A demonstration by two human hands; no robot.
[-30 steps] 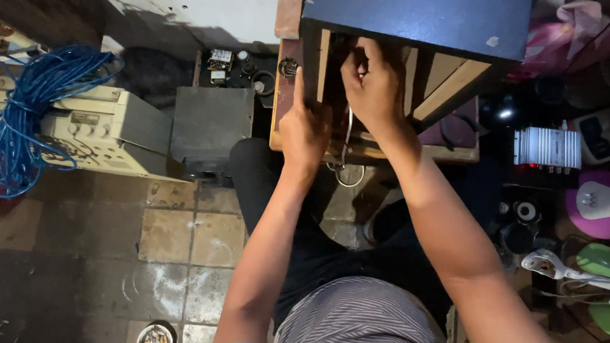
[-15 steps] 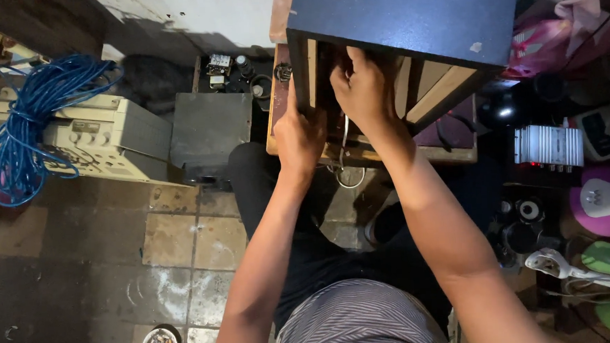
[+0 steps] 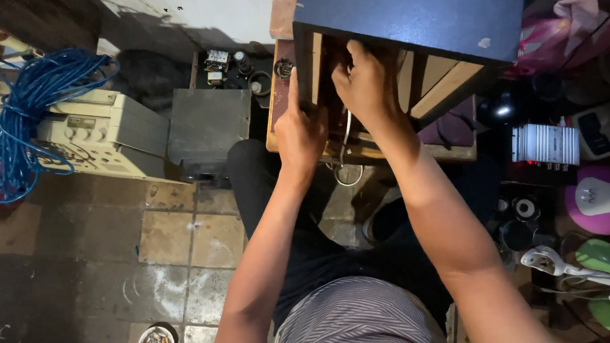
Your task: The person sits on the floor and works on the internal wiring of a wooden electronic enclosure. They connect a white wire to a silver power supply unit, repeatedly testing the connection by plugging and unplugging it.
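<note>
Under the head camera, a dark blue wooden cabinet [image 3: 408, 23] is standing open-backed before the seated person. Their right hand [image 3: 366, 83] is reaching inside, fingers curled around something hidden; a white wire [image 3: 345, 152] is hanging below. Their left hand [image 3: 300, 130] is pressing its frame, fingers together.

Left hand [image 3: 300, 127], right hand [image 3: 366, 83] raised (fingers curled).

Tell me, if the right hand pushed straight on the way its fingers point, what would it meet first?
Probably the dark inside of the blue-topped wooden cabinet. The right hand already reaches into its open side beside a pale wooden brace; what lies deeper is in shadow and cannot be made out.
</note>
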